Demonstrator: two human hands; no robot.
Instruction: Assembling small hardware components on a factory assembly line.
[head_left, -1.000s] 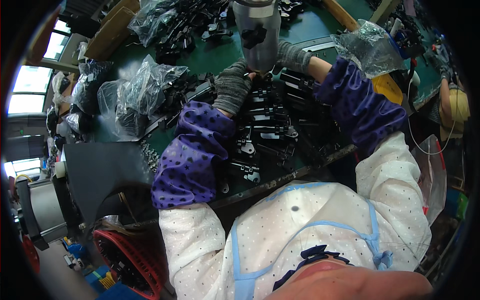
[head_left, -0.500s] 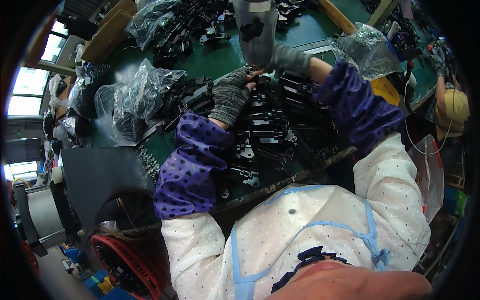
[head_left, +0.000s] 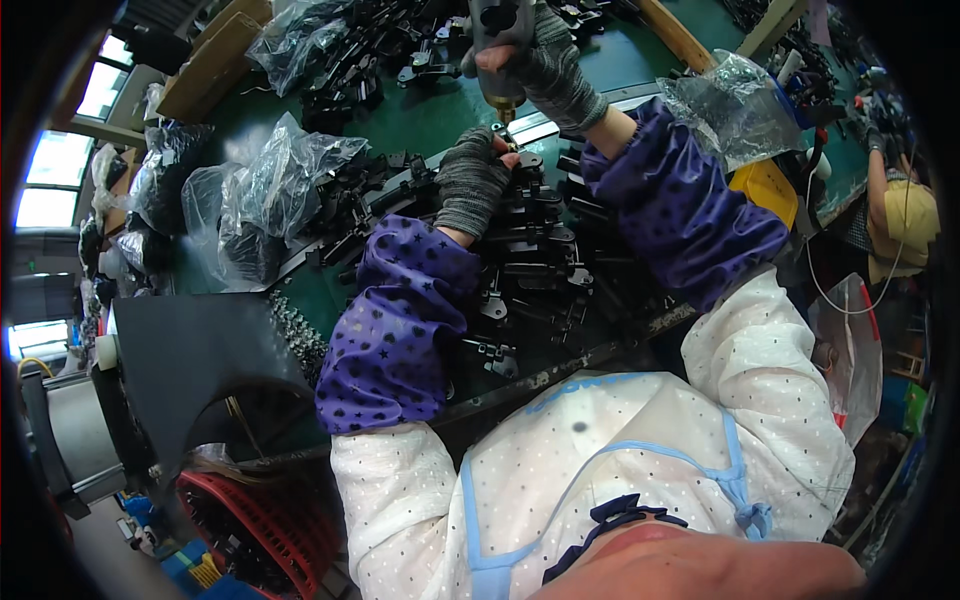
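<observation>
My right hand (head_left: 553,82), in a grey fingerless glove, is wrapped round a grey power screwdriver (head_left: 496,86) that stands upright with its brass-coloured tip down. Just below that tip, my left hand (head_left: 472,182), gloved the same way, is closed with thumb and fingertips on a black metal fitting (head_left: 530,160). Whether the tip touches the fitting, I cannot tell. Rows of similar black metal fittings with silvery plates (head_left: 535,270) lie on the green table (head_left: 415,105) between my forearms.
Clear plastic bags (head_left: 270,190) of parts lie at the left, near a heap of small silvery screws (head_left: 298,335). More black fittings (head_left: 350,80) are piled at the back. A red basket (head_left: 300,530) stands lower left. Another person (head_left: 900,215) works at the far right.
My right hand has moved up from beside the screwdriver's tip and now grips its body. The screwdriver's lower end has shifted slightly. My left hand has stayed nearly in place.
</observation>
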